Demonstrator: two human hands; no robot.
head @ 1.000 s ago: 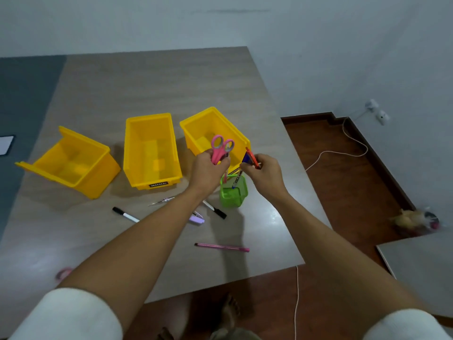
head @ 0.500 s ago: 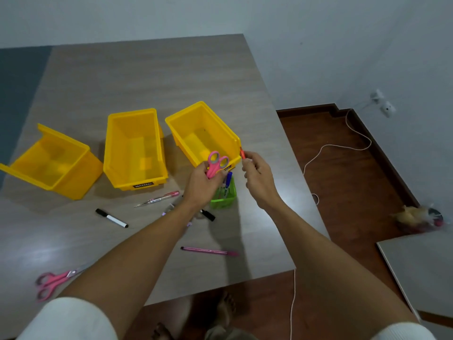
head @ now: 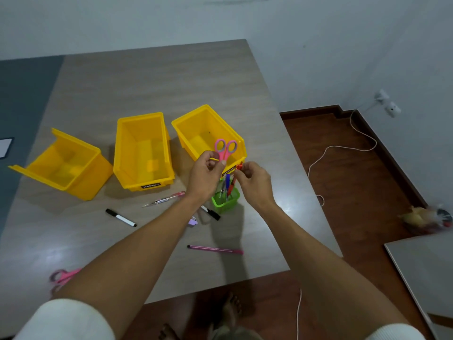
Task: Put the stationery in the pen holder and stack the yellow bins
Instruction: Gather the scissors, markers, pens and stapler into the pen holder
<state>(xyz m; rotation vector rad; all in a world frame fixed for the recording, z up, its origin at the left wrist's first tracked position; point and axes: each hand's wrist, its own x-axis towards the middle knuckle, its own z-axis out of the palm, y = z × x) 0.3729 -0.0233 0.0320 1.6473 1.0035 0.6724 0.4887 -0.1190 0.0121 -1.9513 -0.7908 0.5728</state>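
Note:
Three yellow bins stand side by side on the table: left (head: 65,168), middle (head: 143,153), right (head: 196,128). A green pen holder (head: 226,201) sits in front of the right bin with a blue pen and a red pen (head: 232,184) upright in it. My left hand (head: 207,176) holds pink scissors (head: 225,149), handles up, above the holder. My right hand (head: 253,181) pinches the top of the red pen. Loose on the table lie a black marker (head: 120,217), a clear pink pen (head: 164,199), another black marker (head: 210,212), a magenta pen (head: 215,249) and a second pair of pink scissors (head: 61,278).
The table's right edge (head: 308,192) and near edge drop to a brown wooden floor with a white cable (head: 318,163). A small purple object (head: 193,221) lies beside my left forearm. Another tabletop corner (head: 421,266) is at the lower right. My bare feet show below the table.
The red pen has gone down into the green holder with my right hand still on its top. My left hand keeps the pink scissors above the holder. The camera view shifted.

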